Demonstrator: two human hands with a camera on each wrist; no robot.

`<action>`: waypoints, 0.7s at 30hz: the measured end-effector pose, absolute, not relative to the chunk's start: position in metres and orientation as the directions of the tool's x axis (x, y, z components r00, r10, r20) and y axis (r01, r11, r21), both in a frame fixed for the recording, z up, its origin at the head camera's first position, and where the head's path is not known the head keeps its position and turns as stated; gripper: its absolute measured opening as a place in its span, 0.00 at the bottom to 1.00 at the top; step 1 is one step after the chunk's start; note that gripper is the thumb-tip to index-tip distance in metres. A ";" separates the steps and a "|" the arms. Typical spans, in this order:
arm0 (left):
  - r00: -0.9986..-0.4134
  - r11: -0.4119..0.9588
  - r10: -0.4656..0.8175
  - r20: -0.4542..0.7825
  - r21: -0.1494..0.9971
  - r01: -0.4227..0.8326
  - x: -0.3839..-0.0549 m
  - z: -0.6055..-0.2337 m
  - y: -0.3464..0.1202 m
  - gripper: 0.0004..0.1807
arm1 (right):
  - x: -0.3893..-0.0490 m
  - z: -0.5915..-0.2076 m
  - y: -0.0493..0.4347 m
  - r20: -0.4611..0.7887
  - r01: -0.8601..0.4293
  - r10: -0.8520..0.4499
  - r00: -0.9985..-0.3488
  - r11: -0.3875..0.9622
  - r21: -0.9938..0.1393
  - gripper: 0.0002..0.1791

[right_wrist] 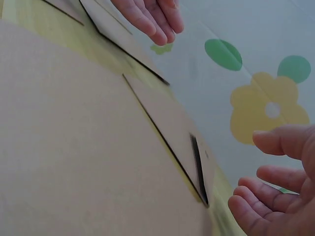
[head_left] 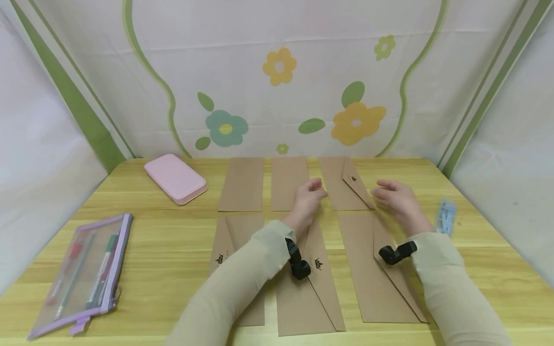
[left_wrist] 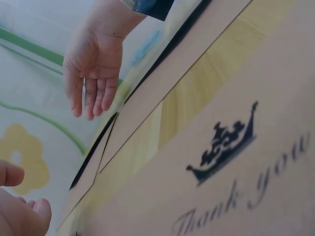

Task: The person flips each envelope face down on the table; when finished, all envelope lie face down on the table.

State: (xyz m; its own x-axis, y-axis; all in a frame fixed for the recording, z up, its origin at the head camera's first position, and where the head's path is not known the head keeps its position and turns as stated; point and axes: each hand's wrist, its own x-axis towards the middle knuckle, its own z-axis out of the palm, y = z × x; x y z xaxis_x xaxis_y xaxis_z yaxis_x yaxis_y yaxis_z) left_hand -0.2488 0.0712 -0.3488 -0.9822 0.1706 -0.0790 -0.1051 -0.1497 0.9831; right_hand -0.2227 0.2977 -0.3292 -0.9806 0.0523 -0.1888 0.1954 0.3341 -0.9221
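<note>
Brown paper envelopes lie in two rows of three on the table. My left hand, fingers loosely bent and holding nothing, is over the middle column, between the back middle envelope and the front middle one. To the right, my right hand hovers beside the back right envelope, its fingers relaxed and apart from the paper. Below it lies the front right envelope, its pointed flap facing right. A black crown and "Thank you" lettering show on one envelope in the left wrist view.
A pink case sits at the back left. Nearer on that side lies a mesh zip pouch with pens inside. A small light-blue packet is at the right. Behind the table hangs a flower-printed curtain.
</note>
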 end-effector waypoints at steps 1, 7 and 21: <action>-0.981 -0.136 0.175 -0.085 0.985 -0.109 -0.249 -0.349 0.073 0.28 | -0.223 -0.330 0.298 -0.193 0.199 0.051 -0.980 0.335 -0.921 0.38; -0.969 -0.059 0.209 -0.132 0.987 -0.147 -0.247 -0.355 0.079 0.31 | -0.226 -0.337 0.301 -0.222 0.222 0.039 -0.974 0.349 -0.911 0.38; -0.948 -0.052 0.249 -0.198 0.975 -0.217 -0.247 -0.355 0.091 0.32 | -0.236 -0.346 0.300 -0.225 0.221 0.030 -0.974 0.354 -0.909 0.36</action>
State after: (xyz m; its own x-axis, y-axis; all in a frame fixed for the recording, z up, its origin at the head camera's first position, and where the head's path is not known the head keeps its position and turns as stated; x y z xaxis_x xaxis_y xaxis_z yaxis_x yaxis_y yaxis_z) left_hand -0.2470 0.0910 -0.3547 -0.9481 0.2490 -0.1978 -0.2170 -0.0519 0.9748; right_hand -0.2361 0.2996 -0.3461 -0.9739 0.0298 -0.2252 0.2210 0.3538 -0.9088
